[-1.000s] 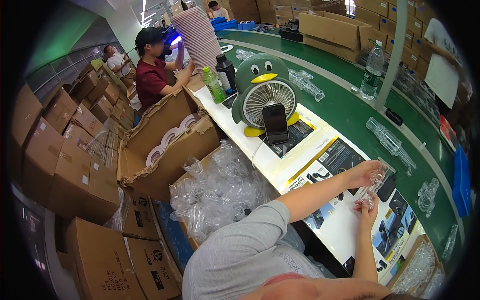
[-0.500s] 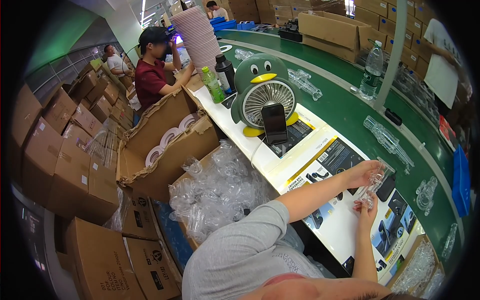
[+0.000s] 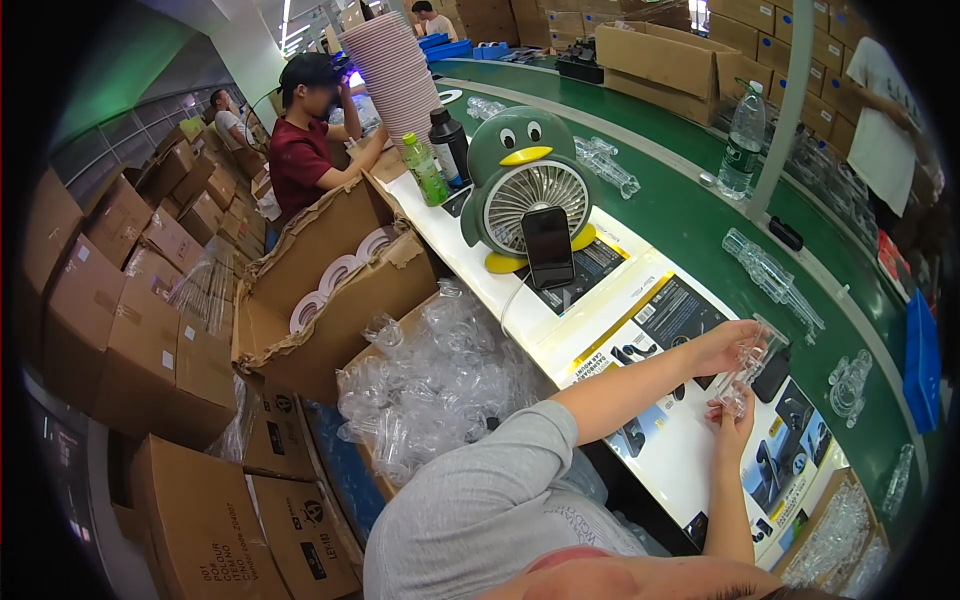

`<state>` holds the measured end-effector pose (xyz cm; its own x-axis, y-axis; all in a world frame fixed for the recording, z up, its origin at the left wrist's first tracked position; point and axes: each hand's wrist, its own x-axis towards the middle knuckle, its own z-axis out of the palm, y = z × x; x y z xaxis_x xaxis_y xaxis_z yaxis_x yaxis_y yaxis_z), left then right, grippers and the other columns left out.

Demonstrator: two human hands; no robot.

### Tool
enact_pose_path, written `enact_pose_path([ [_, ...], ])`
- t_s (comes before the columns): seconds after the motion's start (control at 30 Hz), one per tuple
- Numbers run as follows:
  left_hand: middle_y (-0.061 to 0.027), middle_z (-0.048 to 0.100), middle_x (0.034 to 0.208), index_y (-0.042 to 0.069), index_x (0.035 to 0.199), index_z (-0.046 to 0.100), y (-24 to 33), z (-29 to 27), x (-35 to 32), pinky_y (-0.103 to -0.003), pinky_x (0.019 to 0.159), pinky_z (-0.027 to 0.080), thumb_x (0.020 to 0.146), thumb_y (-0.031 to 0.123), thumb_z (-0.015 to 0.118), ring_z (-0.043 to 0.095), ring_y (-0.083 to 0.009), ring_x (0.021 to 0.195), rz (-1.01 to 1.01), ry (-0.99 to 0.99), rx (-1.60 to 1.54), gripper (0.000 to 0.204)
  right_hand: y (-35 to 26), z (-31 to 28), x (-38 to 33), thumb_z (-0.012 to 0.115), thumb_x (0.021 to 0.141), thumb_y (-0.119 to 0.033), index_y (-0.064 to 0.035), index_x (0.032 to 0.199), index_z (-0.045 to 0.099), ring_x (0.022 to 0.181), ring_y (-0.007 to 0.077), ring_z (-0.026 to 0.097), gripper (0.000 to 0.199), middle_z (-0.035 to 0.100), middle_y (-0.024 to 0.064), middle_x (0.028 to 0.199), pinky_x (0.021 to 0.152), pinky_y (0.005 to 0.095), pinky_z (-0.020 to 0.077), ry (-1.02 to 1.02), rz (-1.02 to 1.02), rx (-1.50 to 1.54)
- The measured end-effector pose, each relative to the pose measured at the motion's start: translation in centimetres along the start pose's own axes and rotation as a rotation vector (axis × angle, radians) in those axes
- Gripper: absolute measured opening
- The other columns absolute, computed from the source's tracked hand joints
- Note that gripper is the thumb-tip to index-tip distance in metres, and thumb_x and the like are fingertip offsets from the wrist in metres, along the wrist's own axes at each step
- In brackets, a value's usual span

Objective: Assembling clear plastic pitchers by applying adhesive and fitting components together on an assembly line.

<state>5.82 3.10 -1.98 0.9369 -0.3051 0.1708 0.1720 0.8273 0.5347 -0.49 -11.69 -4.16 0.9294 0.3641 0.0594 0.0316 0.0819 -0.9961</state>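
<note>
A clear plastic part (image 3: 752,365) is held between my two hands above the right end of the white work surface. My left hand (image 3: 726,348) grips its far end with bent fingers. At the near end my right hand (image 3: 735,412) pinches it, thumb and fingers closed. Under the part lies a printed packaging sheet (image 3: 690,400) with product pictures, and a black object (image 3: 772,375) sits right beside my fingers. More clear plastic parts (image 3: 768,282) lie on the green conveyor belt (image 3: 690,215) beyond.
A penguin-shaped fan (image 3: 530,190) stands on the table with a phone (image 3: 549,248) leaning on it. Left of me, a carton of clear plastic pieces (image 3: 440,370) adjoins an open carton (image 3: 290,350) with white rings. A metal post (image 3: 785,120) and water bottle (image 3: 743,140) stand across the belt.
The clear parts on the green belt have shifted slightly leftward and away. Both my hands hold the clear part in nearly the same place.
</note>
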Motion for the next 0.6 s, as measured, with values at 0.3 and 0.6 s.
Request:
enact_pose_path([
  [0.3,-0.0058,0.056,0.088,0.004,0.103,0.053,-0.02,0.39,0.02,-0.029,0.071,0.046,0.084,0.029,0.059,0.053,-0.0135,0.078,-0.006,-0.012,-0.003,0.032,0.02,-0.15,0.01,0.042,0.092,-0.011,-0.0055,0.115,0.043,0.056,0.0072,0.052,0.024,0.06,0.0085,0.079,0.055,0.0177,0.0424,-0.002,0.002,-0.018],
  [0.6,-0.0042,0.056,0.087,0.005,0.101,0.054,-0.02,0.25,0.15,-0.027,0.071,0.046,0.086,0.029,0.057,0.053,-0.0125,0.078,-0.012,0.002,0.0,0.029,-0.25,-0.14,-0.05,0.041,0.092,-0.012,-0.009,0.117,0.042,0.051,0.0062,0.051,0.025,0.064,0.0117,0.084,0.049,0.0159,0.0393,-0.02,0.012,-0.067],
])
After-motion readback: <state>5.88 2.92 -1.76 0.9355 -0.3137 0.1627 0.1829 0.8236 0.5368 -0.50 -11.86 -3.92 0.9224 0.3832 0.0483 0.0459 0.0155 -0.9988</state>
